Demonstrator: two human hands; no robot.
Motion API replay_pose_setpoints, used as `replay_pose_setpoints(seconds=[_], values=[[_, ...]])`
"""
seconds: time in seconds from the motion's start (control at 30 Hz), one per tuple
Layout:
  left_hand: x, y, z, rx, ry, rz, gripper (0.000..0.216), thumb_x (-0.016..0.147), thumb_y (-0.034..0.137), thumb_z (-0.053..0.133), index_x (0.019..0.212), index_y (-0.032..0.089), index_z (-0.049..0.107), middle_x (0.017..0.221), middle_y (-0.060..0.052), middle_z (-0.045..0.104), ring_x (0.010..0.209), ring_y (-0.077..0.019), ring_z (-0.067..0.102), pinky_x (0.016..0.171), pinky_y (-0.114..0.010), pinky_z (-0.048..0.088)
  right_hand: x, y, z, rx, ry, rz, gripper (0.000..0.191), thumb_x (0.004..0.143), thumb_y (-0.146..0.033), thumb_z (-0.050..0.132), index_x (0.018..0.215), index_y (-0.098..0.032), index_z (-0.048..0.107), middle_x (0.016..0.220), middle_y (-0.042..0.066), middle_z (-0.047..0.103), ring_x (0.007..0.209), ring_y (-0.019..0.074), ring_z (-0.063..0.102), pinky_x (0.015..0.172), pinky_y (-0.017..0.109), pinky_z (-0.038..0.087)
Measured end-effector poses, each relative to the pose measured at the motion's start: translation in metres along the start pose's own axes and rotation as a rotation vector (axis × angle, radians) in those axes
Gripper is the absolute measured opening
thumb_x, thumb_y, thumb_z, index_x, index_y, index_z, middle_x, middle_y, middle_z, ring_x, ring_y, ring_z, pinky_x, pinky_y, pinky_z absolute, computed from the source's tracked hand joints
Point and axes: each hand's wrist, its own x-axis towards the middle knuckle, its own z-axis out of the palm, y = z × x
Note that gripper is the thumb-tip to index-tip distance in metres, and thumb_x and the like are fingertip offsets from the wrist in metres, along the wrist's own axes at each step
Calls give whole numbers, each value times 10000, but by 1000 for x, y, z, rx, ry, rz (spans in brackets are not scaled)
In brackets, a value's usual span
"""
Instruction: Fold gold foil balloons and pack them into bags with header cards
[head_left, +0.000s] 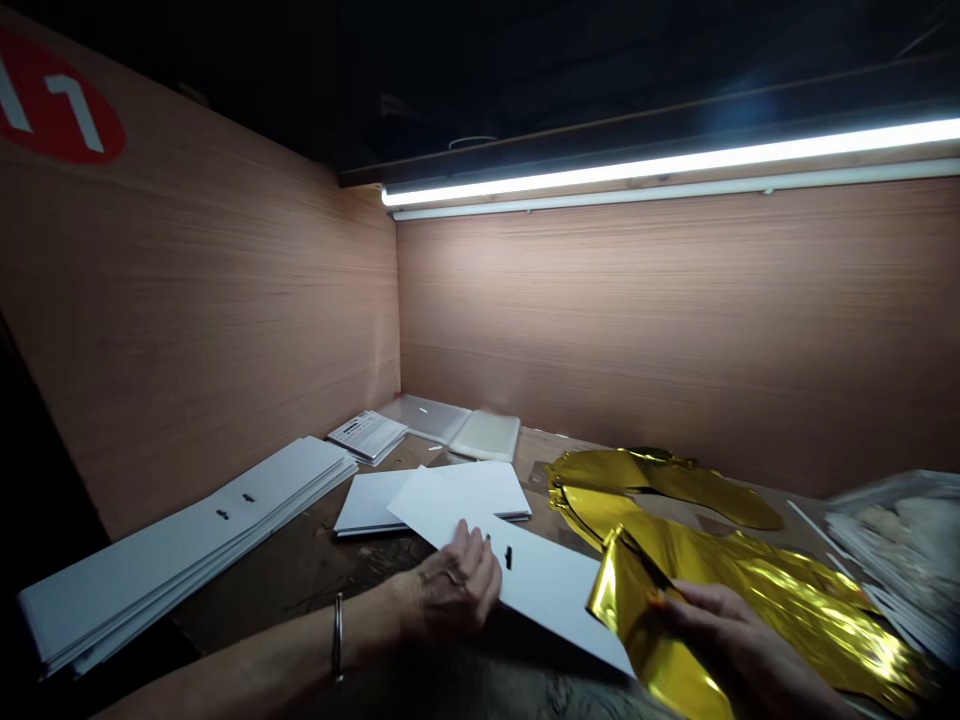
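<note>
My left hand point(459, 582), with a bracelet on the wrist, has its fingers closed at the near edge of a long white card point(551, 575). This card has a dark hanging slot and slants down to the right, overlapping a smaller stack of white cards point(375, 500). In my right hand point(724, 625) is a folded, flat gold foil balloon point(626, 590), pinched between thumb and fingers beside the card's right end. More flat gold foil balloons point(667, 485) lie spread behind and to the right of that hand. Some fingertips of both hands are hidden.
A long pile of slotted white cards point(187, 520) lies at left. Farther back are printed cards point(367, 435) and clear plastic sleeves point(486, 437). At right sits a clear bag of pale items point(907, 530). Wooden walls point(660, 310) enclose the table, under a lit tube point(675, 160).
</note>
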Motion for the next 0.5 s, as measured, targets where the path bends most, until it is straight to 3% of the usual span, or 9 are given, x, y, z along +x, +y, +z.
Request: replay_pose_setpoints(seconds=[0.07, 0.13, 0.23, 0.3, 0.37, 0.43, 0.5], values=[[7, 23, -6, 69, 113, 121, 329, 777, 134, 340, 1044, -18, 455, 1033, -237, 498, 1008, -344, 426, 829, -519, 295, 4, 4, -4, -113, 51, 62, 228, 589, -354, 613, 609, -132, 565, 536, -1, 552, 479, 93, 496, 468, 194, 347], [11, 36, -11, 38, 172, 147, 309, 782, 160, 358, 1021, 9, 483, 1017, -200, 523, 1016, -338, 425, 849, -519, 288, 11, 18, -9, -342, 188, 171, 210, 569, -344, 591, 588, -145, 526, 510, -13, 528, 479, 101, 488, 472, 206, 348], [16, 37, -15, -65, 306, 9, 292, 771, 106, 386, 1044, 93, 485, 1077, -127, 518, 1104, -325, 344, 903, -560, 199, 20, 38, -13, -603, 376, 258, 169, 519, -281, 571, 586, -174, 460, 502, -32, 502, 498, 110, 469, 458, 211, 329], [18, 30, -16, -141, 416, -270, 388, 752, 73, 416, 1133, 144, 418, 1203, -111, 420, 1169, -325, 236, 915, -593, 118, 23, 44, -14, -643, 388, 264, 166, 510, -250, 556, 603, -176, 440, 515, -31, 498, 501, 110, 456, 445, 211, 314], [20, 23, -15, -288, 562, -656, 541, 733, 159, 502, 1229, 170, 287, 1309, -134, 246, 1199, -331, 146, 924, -583, 107, 23, 43, -13, -677, 382, 267, 163, 510, -242, 543, 609, -174, 433, 521, -28, 491, 500, 109, 448, 437, 210, 305], [23, 23, -11, -617, 753, -1011, 699, 713, 320, 547, 1276, 175, 159, 1335, -162, 145, 1194, -323, 175, 924, -523, 207, 22, 40, -12, -711, 379, 269, 163, 511, -242, 540, 614, -173, 434, 530, -26, 489, 510, 109, 450, 435, 206, 298], [27, 33, -9, -1098, 889, -1192, 691, 751, 430, 460, 1286, 188, 95, 1326, -165, 174, 1155, -288, 294, 878, -433, 331, 22, 38, -12, -744, 383, 274, 163, 518, -245, 532, 628, -173, 437, 553, -21, 500, 528, 111, 461, 437, 202, 297]])
